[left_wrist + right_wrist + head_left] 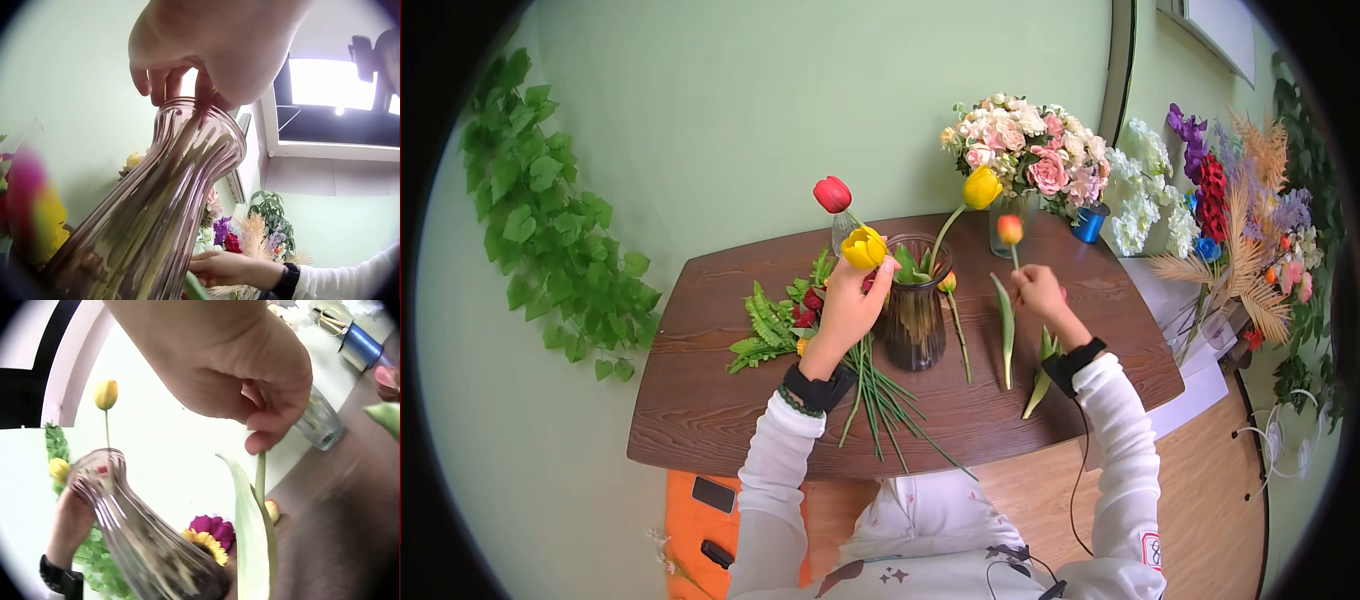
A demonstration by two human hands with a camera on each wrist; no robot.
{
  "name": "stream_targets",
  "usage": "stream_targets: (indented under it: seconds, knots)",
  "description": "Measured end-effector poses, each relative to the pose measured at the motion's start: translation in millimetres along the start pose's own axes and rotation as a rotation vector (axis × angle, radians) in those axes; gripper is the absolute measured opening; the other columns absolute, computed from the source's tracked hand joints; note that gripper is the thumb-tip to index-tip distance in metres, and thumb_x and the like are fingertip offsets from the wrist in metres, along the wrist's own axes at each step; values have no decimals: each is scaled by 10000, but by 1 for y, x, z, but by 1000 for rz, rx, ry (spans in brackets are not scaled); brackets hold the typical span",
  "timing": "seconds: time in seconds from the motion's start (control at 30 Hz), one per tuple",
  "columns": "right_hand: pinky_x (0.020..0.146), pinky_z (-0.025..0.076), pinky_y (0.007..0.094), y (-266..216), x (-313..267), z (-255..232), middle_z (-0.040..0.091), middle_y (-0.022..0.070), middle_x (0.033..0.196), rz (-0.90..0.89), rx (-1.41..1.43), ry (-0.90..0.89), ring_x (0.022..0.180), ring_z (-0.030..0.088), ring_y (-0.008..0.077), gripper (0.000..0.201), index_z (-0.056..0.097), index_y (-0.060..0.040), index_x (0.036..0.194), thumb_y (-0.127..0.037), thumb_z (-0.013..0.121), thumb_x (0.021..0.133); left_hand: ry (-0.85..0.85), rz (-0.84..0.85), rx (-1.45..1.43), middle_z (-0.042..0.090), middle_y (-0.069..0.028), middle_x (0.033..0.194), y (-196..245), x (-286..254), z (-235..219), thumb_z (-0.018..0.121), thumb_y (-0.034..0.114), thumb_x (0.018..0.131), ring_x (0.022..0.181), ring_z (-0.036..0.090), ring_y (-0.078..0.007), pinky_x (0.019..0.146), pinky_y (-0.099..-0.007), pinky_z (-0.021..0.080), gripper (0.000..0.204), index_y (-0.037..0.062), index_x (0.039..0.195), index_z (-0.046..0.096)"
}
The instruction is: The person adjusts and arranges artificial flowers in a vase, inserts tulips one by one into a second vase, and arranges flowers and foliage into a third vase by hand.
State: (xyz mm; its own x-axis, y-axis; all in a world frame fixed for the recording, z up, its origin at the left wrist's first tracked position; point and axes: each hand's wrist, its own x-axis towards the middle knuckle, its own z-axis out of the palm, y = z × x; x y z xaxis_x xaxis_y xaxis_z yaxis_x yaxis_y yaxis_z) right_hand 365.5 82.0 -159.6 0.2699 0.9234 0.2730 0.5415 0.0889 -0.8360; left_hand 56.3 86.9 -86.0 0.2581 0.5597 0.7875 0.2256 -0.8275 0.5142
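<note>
A brown ribbed glass vase (915,325) stands on the table with stems in it. At its rim, my left hand (855,308) pinches the stem of an open yellow tulip (864,247) between thumb and fingers. Another yellow tulip (982,187) leans out of the vase to the right. Right of the vase, my right hand (1040,293) pinches the stem of an orange-red tulip (1010,229); its long leaf (253,531) hangs below the fingers. The left wrist view shows the left fingertips (175,84) right at the vase mouth.
Ferns (765,330), red flowers and long green stems (890,400) lie left of the vase. A yellow-orange tulip (947,283) and a leafy stem (1040,380) lie to the right. Behind stand a pink-and-white bouquet (1040,150) in clear glass and a blue ribbon spool (1090,222).
</note>
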Motion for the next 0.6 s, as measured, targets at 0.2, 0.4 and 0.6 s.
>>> stream_targets:
  seconds: [0.2,0.4,0.6]
  knots:
    - [432,369,180,-119,-49,-49,513,-3,605,-203,453,92,466,468,61,205,532,-22,829,-188,448,914,-79,-84,-31,562,-110,1066,3,3,-4,518,130,845,874,552,-194,782,-311,424,140,23,860,606]
    - [491,403,187,-196,-69,-54,550,28,750,-583,647,312,570,503,69,201,515,-17,877,-193,430,925,-27,-55,-29,576,-119,1050,7,3,0,520,145,847,889,556,-204,779,-321,431,162,21,864,622]
    - [499,413,186,-224,-52,-28,543,28,724,-667,596,287,558,501,62,195,500,-3,852,-173,437,922,9,9,8,560,-82,892,4,6,-2,551,162,839,729,555,-181,644,-278,445,158,22,889,605]
